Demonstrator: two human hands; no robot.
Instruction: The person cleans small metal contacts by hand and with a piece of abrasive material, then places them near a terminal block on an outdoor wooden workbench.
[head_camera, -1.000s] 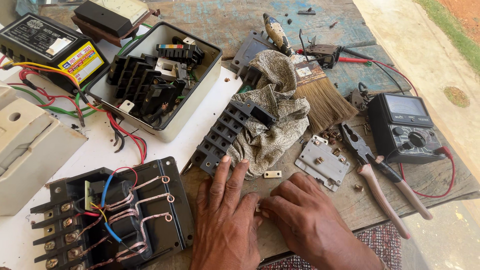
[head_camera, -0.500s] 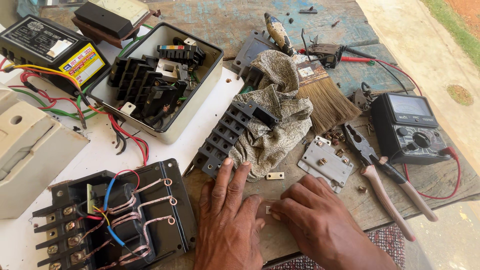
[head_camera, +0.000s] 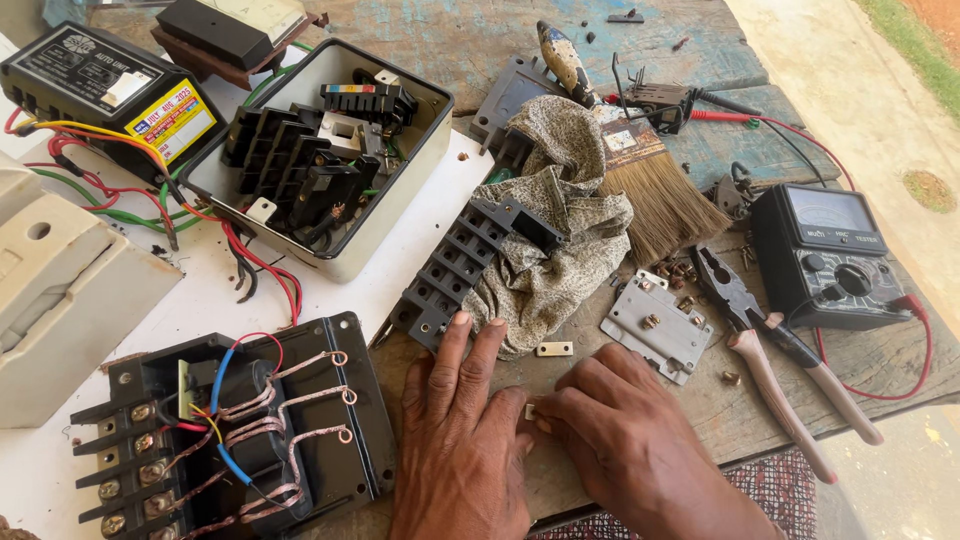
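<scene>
My left hand lies flat on the wooden bench, fingers spread, tips touching the grey terminal block. My right hand rests beside it, fingertips pinching a tiny pale part between both hands. A small metal strip lies just above them. An open black meter base with coils and coloured wires sits left of my left hand. A crumpled patterned rag lies over the terminal block's far end.
A grey metal plate with screws, pliers and a black multimeter lie right. A brush, a white box of black parts, a black unit and a cream cover sit behind and left.
Both hands have stayed close together at the bench's front edge, shifting slightly; the right fingertips now close on the tiny part. The view has drifted a little.
</scene>
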